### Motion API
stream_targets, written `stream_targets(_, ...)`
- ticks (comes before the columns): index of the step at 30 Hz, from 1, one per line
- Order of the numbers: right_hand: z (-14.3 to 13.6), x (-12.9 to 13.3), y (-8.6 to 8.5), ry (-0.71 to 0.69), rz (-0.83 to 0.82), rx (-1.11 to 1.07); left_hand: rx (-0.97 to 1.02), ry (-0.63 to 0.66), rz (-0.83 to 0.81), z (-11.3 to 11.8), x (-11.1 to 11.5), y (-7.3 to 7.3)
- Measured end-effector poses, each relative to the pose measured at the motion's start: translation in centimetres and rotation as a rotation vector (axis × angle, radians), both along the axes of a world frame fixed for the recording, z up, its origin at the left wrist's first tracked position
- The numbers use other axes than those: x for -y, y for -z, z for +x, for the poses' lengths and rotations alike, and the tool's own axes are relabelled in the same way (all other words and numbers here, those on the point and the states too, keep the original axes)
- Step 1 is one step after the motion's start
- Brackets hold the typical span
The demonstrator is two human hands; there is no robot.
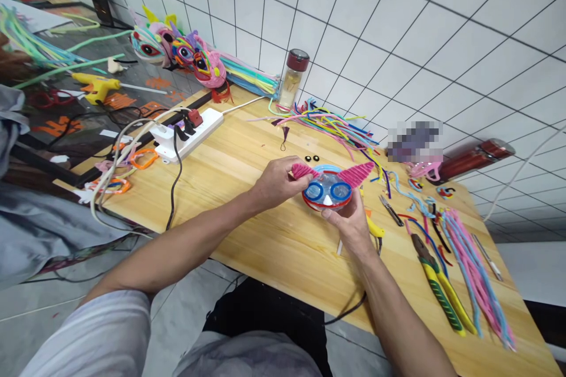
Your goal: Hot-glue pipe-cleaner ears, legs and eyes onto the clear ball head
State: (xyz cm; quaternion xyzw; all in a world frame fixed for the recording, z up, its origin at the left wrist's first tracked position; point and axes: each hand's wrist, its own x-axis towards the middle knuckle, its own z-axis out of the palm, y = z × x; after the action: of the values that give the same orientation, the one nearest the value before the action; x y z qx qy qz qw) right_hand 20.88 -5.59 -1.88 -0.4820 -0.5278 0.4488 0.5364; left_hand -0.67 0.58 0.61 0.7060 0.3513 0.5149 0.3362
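Observation:
Over the wooden table I hold a small craft lion-head (pixel 328 187) of clear plastic, edged with red and light blue pipe cleaner. It has two blue eye rings, a white nose and two pink fuzzy ears, which stick out to either side. My left hand (pixel 280 184) pinches the left pink ear (pixel 304 171) between thumb and fingers. My right hand (pixel 351 224) grips the head from below on its right side, with the thumb at the lower rim; its other fingers are mostly hidden. Two black bead eyes (pixel 312 158) lie just beyond the head, near a dark tassel (pixel 285 132).
A yellow glue gun (pixel 375 226) lies partly behind my right hand. Pliers (pixel 435 283), snips (pixel 391 211) and pipe cleaners (pixel 475 277) are on the right. A power strip (pixel 190 135), finished heads (pixel 207 68) and a bottle (pixel 292 79) stand farther back. A person's sleeve (pixel 17 118) shows at left.

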Motion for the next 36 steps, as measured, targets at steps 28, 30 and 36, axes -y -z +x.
stream_targets(28,-0.02,-0.06,0.02,0.007,0.007,0.001,0.007,0.001,-0.014,0.05,0.0,0.07)
stream_targets(30,0.0,-0.04,0.06,0.006,0.005,-0.005,0.011,0.006,-0.008,0.01,0.03,0.03)
stream_targets(36,0.02,-0.15,0.36,0.001,0.028,-0.044,-0.003,0.004,-0.021,0.08,0.08,-0.18)
